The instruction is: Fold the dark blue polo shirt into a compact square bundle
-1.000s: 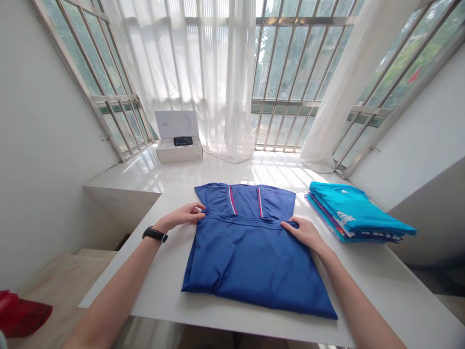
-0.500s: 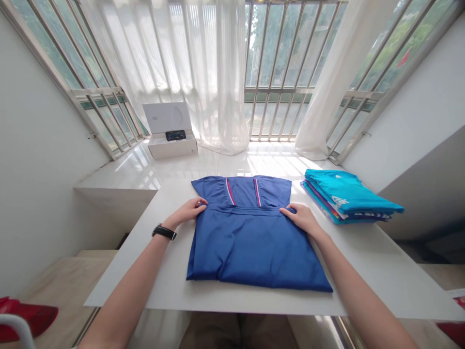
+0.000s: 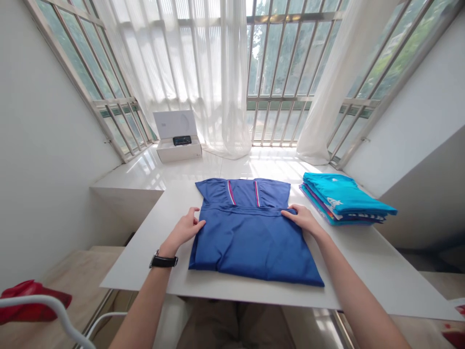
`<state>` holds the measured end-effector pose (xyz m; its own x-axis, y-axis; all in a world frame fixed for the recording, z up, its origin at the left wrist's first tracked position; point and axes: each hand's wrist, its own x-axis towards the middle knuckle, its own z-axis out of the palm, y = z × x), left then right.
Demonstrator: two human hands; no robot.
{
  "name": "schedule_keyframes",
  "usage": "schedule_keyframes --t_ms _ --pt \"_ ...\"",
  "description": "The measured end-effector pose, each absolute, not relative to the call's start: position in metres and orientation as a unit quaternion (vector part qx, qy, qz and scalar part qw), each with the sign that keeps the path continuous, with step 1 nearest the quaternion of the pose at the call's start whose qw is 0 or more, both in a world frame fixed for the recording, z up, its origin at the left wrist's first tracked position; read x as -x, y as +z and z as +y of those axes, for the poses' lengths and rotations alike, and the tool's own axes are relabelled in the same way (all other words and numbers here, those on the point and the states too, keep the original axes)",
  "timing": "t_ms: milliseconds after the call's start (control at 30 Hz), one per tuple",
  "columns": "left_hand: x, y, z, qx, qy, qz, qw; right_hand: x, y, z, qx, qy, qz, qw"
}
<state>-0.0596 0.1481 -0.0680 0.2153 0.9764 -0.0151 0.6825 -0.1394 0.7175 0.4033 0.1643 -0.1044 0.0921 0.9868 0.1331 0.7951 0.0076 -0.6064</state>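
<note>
At the far left, off the desk, a red cloth (image 3: 32, 300) lies low beside a white rail (image 3: 54, 310), and a white box (image 3: 178, 140) with a dark device in it sits open on the window ledge beyond the desk's far left corner. The left hand (image 3: 184, 229), a black watch (image 3: 163, 261) on its wrist, lies at the left side of the blue shirt (image 3: 250, 235); its fingers touch the cloth edge, spread loosely rather than clenched, and whether any fold is pinched beneath them cannot be told. The shirt lies at the middle of the white desk (image 3: 381, 271), partly folded: its sides are turned in, its lower part reaches near the desk's near edge, and the striped top part points toward the far edge. The right hand (image 3: 303, 218) rests flat and open on the shirt's right side, just below the crosswise fold line. By the look of it the folding is midway, with the sides done and the lengthwise fold not yet made; that move would call for a grip on both sides at equal height, so the halves meet squarely. Near the far right corner, apart from the shirt, waits a stack of folded clothes (image 3: 345, 198), a turquoise one on top
</note>
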Motion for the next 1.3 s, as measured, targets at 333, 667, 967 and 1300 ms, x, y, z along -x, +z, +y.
schedule_keyframes --t_ms 333,667,967,1300 --pt "0.048 -0.056 0.116 -0.707 0.28 0.594 0.263 -0.403 -0.106 0.163 0.685 0.147 -0.657 0.28" --pt "0.06 -0.066 0.028 -0.689 0.229 0.583 0.366 -0.408 -0.099 0.161 0.691 0.191 -0.64 0.276" --pt "0.055 -0.055 0.021 -0.72 0.202 0.601 0.282 -0.404 -0.098 0.159 0.691 0.169 -0.654 0.256" --pt "0.037 -0.064 0.027 -0.678 0.409 0.581 0.187 -0.406 -0.104 0.161 0.691 0.161 -0.656 0.255"
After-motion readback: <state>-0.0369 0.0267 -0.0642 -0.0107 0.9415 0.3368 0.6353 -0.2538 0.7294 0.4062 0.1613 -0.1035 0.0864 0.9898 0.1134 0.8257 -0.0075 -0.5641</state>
